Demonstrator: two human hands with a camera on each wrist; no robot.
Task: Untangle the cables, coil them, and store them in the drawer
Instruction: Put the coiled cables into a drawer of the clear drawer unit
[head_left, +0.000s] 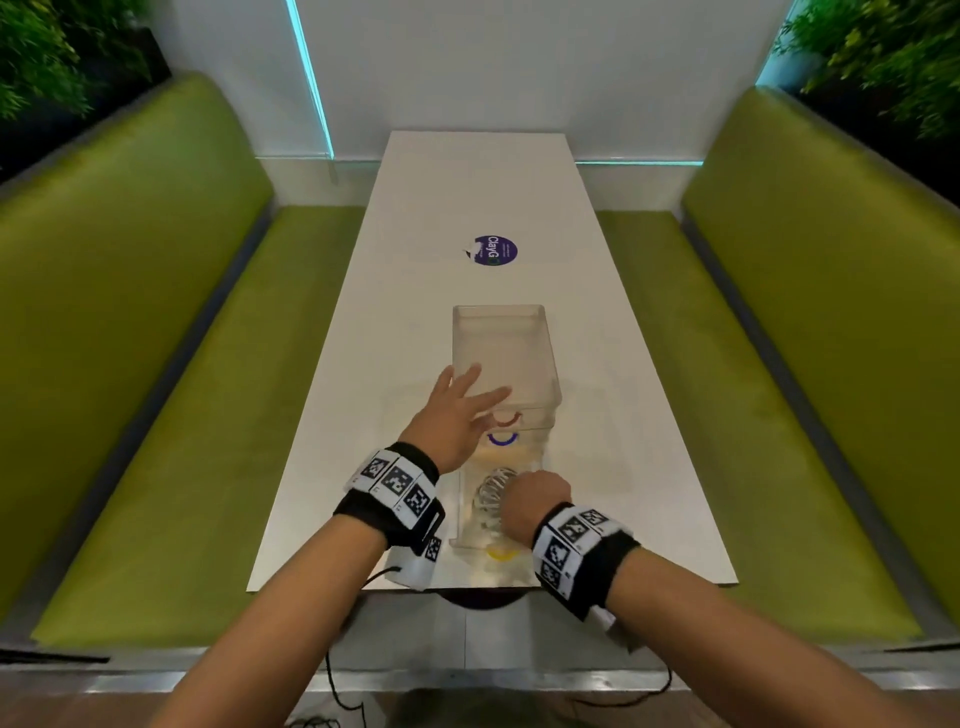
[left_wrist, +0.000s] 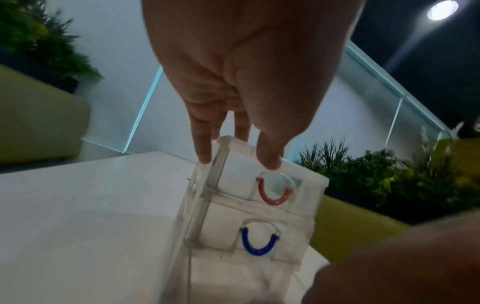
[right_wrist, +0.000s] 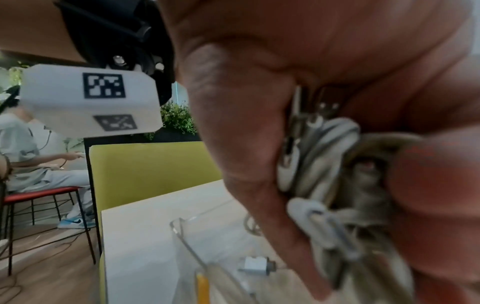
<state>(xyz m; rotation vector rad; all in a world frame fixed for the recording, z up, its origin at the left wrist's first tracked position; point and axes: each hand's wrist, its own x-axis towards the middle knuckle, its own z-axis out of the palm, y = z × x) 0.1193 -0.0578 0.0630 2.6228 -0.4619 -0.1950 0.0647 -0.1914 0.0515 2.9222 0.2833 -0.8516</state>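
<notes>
A clear plastic drawer unit (head_left: 504, 353) stands on the white table (head_left: 363, 364). Its top drawer has a red handle (left_wrist: 272, 195) and the middle one a blue handle (left_wrist: 259, 244). My left hand (head_left: 467, 400) lies flat on the unit's top near its front left corner, with the fingers (left_wrist: 202, 152) straight and spread. The bottom drawer (head_left: 464, 535), with a yellow handle (head_left: 501, 555), is pulled out toward me. Over it my right hand (head_left: 535, 501) grips a coil of white cable (head_left: 493, 488), whose loops and plug ends (right_wrist: 324, 164) show inside the fist. A small white plug (right_wrist: 255, 265) lies in the open drawer.
Green bench seats (head_left: 156, 364) line both sides of the narrow table. A purple round sticker (head_left: 496, 250) sits farther along it. The table's near edge (head_left: 467, 587) is just below the open drawer. A seated person (right_wrist: 26, 154) shows in the background of the right wrist view.
</notes>
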